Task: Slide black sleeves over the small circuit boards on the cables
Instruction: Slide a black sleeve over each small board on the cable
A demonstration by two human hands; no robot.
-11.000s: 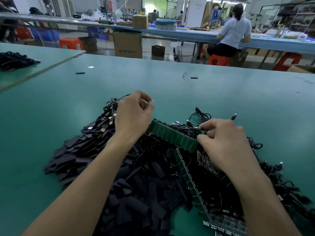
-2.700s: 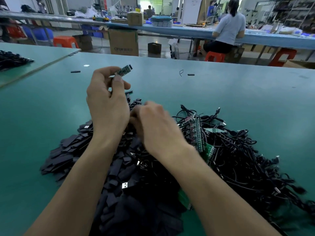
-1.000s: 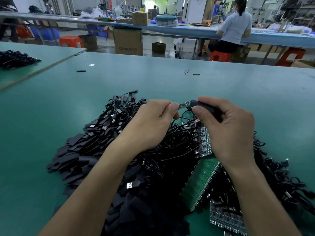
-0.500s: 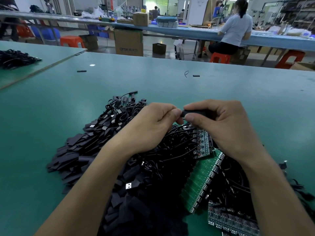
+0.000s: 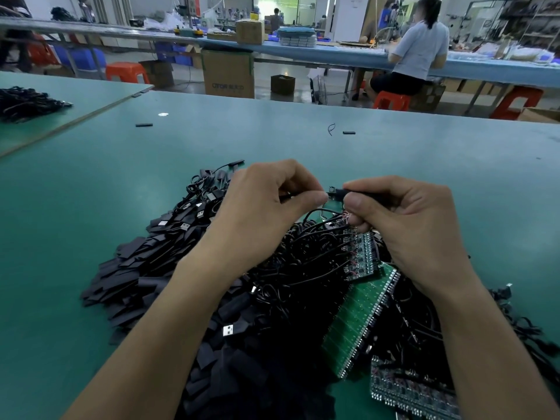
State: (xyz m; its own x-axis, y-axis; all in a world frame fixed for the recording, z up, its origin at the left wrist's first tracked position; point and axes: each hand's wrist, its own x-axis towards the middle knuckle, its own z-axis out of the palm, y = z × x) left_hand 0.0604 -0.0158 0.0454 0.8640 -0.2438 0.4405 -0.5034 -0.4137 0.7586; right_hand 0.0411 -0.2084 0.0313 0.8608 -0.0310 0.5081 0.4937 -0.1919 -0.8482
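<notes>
My left hand (image 5: 266,204) pinches a thin black cable (image 5: 286,196) that runs to the right. My right hand (image 5: 403,225) grips a black sleeve (image 5: 360,194) between thumb and forefinger; only a small tip of the circuit board (image 5: 332,189) shows at the sleeve's left end. Both hands hover just above a heap of black cables (image 5: 306,268). To the left lies a heap of loose black sleeves and USB plugs (image 5: 142,268). Green circuit board panels (image 5: 360,316) lie in the heap under my right wrist.
The green table (image 5: 121,183) stretches ahead with two stray black sleeves (image 5: 348,132) and a wire scrap far off. Another cable heap (image 5: 24,101) sits on the left table. A seated person (image 5: 418,53), cardboard boxes and red stools stand beyond.
The sleeve has moved left over the small board, which showed more a second ago. My hands have stayed close together above the heap.
</notes>
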